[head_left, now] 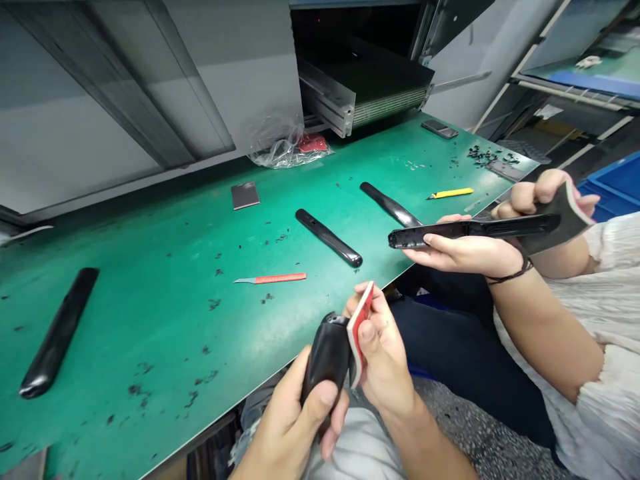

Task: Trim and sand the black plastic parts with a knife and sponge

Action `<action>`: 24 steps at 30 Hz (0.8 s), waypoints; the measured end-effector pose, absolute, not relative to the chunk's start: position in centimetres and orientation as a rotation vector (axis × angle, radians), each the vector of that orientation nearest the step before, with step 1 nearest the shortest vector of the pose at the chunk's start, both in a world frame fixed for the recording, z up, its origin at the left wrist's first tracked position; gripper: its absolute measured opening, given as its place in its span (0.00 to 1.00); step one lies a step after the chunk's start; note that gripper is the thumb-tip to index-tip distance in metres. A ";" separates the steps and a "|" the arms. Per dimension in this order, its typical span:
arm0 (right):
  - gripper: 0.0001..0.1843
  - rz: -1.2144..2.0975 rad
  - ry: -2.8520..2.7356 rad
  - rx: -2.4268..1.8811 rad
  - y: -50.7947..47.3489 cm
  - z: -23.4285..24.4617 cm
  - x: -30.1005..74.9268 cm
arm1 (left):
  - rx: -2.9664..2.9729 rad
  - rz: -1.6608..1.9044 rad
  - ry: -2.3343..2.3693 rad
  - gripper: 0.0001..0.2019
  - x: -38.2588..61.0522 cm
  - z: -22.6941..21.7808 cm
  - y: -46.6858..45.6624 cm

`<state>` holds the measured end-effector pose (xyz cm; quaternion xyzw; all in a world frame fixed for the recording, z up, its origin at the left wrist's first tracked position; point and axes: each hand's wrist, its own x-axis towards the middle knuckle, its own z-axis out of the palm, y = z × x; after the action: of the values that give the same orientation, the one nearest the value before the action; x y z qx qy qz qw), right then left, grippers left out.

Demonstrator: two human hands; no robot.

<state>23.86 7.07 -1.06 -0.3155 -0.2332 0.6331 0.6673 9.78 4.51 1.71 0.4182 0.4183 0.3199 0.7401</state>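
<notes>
My left hand (305, 407) is wrapped round a glossy black plastic handle-shaped part (327, 357), its hollow end tilted up. Pinched between the thumb and fingers of my right hand (383, 357) is a thin, bent sanding pad (361, 327) with a red face, a pale edge and a dark other side. The pad's dark side sits against or very close to the part's upper end; contact is hard to make out. On the green table ahead lie a craft knife with a red handle (280, 278) and another black part (329, 237).
At my right a co-worker's hands (465, 253) hold a long black part (450, 233) and a grey pad (560, 227). The green table (175, 320) bears black shavings, a black part (60, 333), a dark pad (245, 195) and a yellow knife (453, 193). A conveyor (370, 93) stands behind.
</notes>
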 end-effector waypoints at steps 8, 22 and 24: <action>0.29 1.565 -0.376 -0.648 7.4 -0.2 23.6 | 0.993 0.691 0.962 0.26 9.9 1.7 4.3; 0.28 1.656 -0.728 -0.705 8.1 0.5 27.8 | 1.264 0.439 1.073 0.23 8.2 2.1 4.8; 0.28 1.631 -0.767 -0.776 8.0 0.8 28.4 | 1.343 0.397 1.117 0.21 8.0 1.9 4.6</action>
<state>28.41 8.05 0.81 -0.3288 -0.3248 0.6907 0.5561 8.05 4.62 1.95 0.5853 0.4866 0.1728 0.6251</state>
